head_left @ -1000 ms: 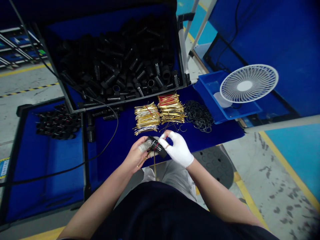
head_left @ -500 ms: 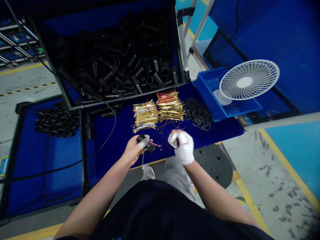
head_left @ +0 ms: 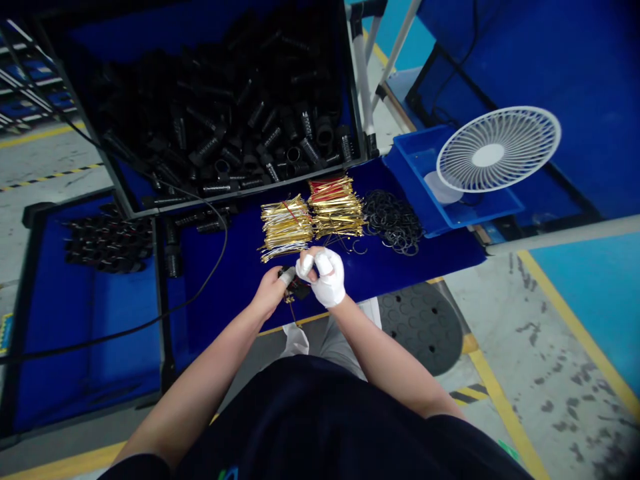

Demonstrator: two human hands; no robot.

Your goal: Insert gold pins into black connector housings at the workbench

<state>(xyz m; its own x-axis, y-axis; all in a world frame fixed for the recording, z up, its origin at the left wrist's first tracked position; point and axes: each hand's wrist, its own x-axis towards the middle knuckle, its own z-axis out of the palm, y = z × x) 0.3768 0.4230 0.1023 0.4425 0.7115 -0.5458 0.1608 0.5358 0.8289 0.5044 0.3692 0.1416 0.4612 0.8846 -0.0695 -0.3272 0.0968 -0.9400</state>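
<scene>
My left hand (head_left: 273, 291), with a greyish cover on the thumb, is closed around a black plastic part (head_left: 301, 289). Gold-ended wires dangle below that hand. My right hand (head_left: 326, 275), in a white glove with some fingertips bare, is curled right beside the part and hides much of it. Whatever its pinched fingers hold, if anything, is too small or hidden to make out. Just beyond the hands lie a bundle of white wires with gold ends (head_left: 285, 228) and a bundle of red and gold wires (head_left: 336, 208). Right of them is a heap of black rings (head_left: 393, 221).
A large bin of black ribbed fittings (head_left: 215, 127) stands at the back. On the left, a blue tray (head_left: 100, 320) carries more black parts (head_left: 107, 240), and a black cable (head_left: 200, 298) loops across. A white fan (head_left: 495, 150) stands in a blue box (head_left: 475, 217) at right.
My right hand has moved left, from apart to right beside the part in my left hand. It now covers the red and white wires that showed there. The view has shifted slightly.
</scene>
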